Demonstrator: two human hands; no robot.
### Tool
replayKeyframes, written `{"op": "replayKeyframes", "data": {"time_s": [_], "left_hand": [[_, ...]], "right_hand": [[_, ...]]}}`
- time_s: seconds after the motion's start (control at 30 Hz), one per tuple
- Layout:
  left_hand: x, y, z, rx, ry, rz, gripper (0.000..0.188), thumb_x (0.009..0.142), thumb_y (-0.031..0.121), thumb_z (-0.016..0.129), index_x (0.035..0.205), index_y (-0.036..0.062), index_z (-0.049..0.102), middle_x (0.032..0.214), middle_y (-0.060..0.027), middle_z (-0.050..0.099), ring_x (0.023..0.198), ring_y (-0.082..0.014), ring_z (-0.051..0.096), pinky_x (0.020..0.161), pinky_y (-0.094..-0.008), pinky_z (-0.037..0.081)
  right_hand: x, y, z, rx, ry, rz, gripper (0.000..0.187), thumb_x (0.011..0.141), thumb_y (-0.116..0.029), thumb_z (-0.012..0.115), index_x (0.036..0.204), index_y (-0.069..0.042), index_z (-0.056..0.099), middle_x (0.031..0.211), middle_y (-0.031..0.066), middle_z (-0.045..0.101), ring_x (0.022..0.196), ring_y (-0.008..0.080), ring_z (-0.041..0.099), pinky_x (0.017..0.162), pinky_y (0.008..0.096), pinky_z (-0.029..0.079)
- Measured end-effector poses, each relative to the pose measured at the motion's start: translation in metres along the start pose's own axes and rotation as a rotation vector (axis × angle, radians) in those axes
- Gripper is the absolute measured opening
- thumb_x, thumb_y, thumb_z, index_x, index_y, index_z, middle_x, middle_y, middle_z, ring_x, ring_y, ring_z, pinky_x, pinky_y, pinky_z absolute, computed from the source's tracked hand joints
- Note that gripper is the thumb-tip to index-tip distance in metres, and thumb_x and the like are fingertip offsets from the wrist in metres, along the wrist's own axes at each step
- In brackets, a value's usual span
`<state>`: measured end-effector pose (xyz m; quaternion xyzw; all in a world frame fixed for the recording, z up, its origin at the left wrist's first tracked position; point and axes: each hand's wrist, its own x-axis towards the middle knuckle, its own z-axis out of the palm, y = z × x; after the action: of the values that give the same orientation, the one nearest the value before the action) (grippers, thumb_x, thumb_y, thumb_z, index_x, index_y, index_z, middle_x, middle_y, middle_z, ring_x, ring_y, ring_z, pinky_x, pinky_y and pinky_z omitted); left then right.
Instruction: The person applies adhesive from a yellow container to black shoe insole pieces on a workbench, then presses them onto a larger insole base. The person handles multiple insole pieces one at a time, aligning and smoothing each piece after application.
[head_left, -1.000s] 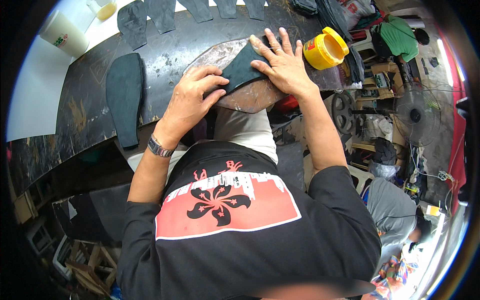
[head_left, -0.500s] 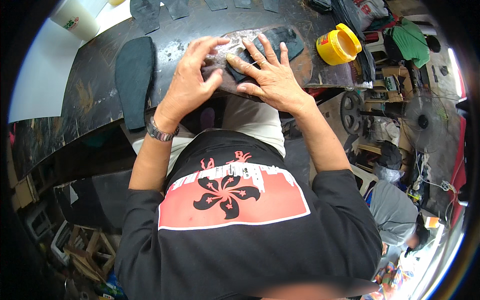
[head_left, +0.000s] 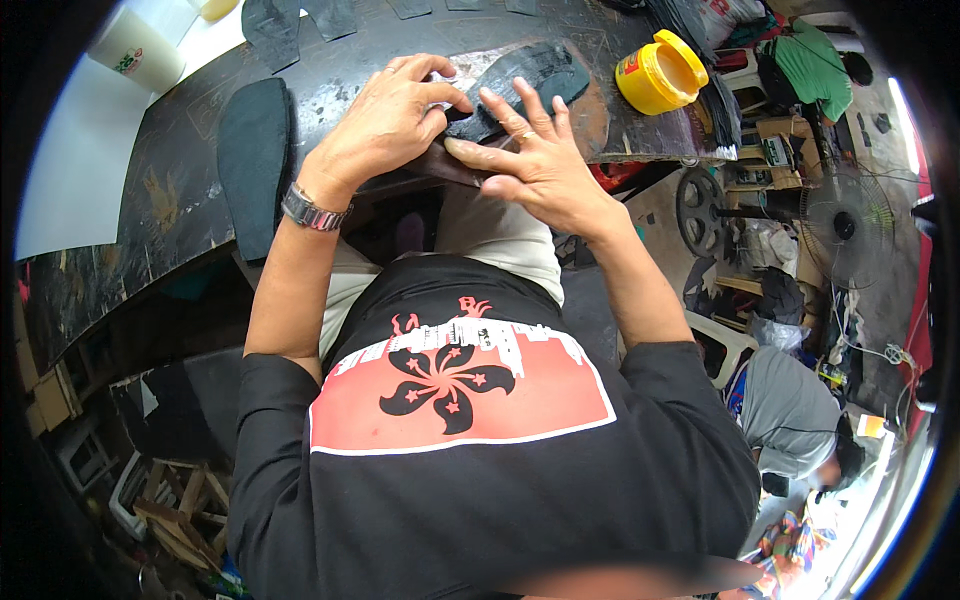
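Observation:
A black sole-shaped piece [head_left: 535, 78] lies aslant on a worn brown board [head_left: 590, 135] at the table's near edge. My left hand [head_left: 385, 115], with a metal watch on its wrist, curls its fingers and thumb together at the piece's near left end, pinching that end. My right hand [head_left: 550, 165] lies along the near side of the piece. Its fingers are stretched and spread, and pale residue shows on some of them. Another long black sole piece [head_left: 254, 160] rests on the table to the left of my hands, apart from both.
An open yellow tub [head_left: 655, 80] stands right of the board. Dark cut pieces [head_left: 272, 35] lie along the far side, near a white cup [head_left: 140, 48]. A dark sheet stack [head_left: 700, 75] sits far right. Beyond are a fan [head_left: 845, 228] and two people [head_left: 815, 70], [head_left: 790, 405].
My left hand has come down from above the board and closed at the near left end of the black piece. My right fingers have slid toward the near side, uncovering more of it.

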<state>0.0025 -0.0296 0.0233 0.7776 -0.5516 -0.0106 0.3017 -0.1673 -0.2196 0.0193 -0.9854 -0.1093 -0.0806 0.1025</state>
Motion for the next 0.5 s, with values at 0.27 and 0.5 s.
{"op": "replayKeyframes", "data": {"time_s": [0.27,0.5], "left_hand": [[0.031,0.011,0.008,0.041,0.064,0.001,0.03,0.087,0.015,0.07,0.117,0.0116,0.069,0.13,-0.0124,0.059,0.123,-0.0325,0.054,0.106,-0.0437,0.042],[0.08,0.004,0.028,0.117,0.05,0.046,0.047,0.078,0.013,0.073,0.125,0.0176,0.069,0.129,-0.0103,0.061,0.124,-0.0309,0.056,0.104,-0.0448,0.044]], "right_hand": [[-0.018,0.068,-0.019,0.55,0.521,0.493,0.07,0.106,-0.059,0.026,0.13,-0.008,0.067,0.149,0.0208,0.047,0.145,0.0357,0.033,0.121,0.0425,0.021],[0.002,0.087,0.013,0.042,0.24,0.594,0.065,0.105,-0.058,0.031,0.153,-0.016,0.042,0.162,0.0157,0.031,0.152,0.0401,0.016,0.117,0.067,0.011]]}}
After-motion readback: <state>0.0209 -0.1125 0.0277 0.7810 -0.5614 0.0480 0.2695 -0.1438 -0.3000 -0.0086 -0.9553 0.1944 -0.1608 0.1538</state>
